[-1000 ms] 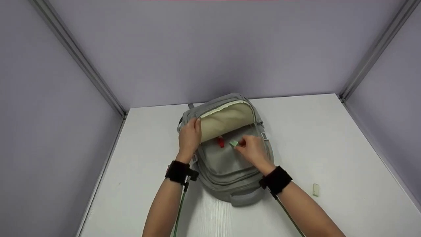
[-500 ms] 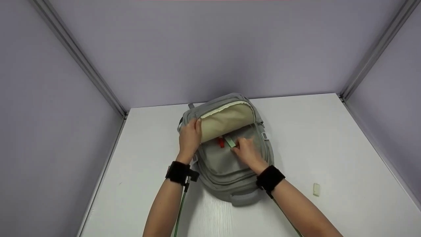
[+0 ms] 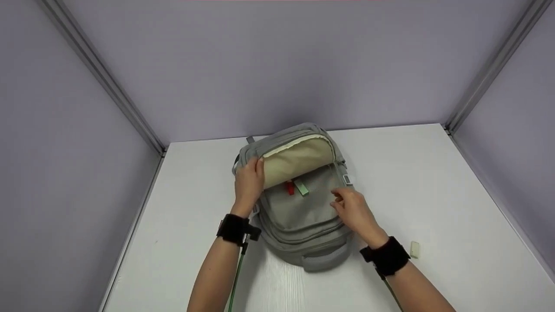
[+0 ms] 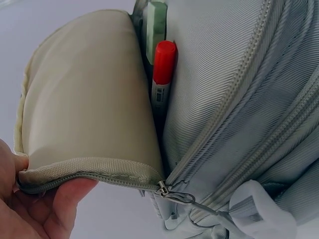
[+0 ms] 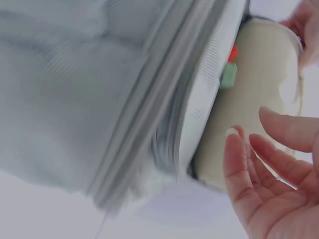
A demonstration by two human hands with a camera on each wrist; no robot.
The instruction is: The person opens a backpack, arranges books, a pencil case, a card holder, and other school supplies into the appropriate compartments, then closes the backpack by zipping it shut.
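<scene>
The backpack (image 3: 299, 203) lies flat on the white table (image 3: 433, 182). The left hand (image 3: 249, 184) pinches the edge of its tan flap (image 3: 297, 162), thumb on top and fingers curled under. A red marker (image 3: 289, 187) and a green marker (image 3: 301, 188) stick out of the pocket just beside those fingers. The right hand (image 3: 353, 210) hangs over the bag, fingers loose, holding nothing, apart from the markers.
</scene>
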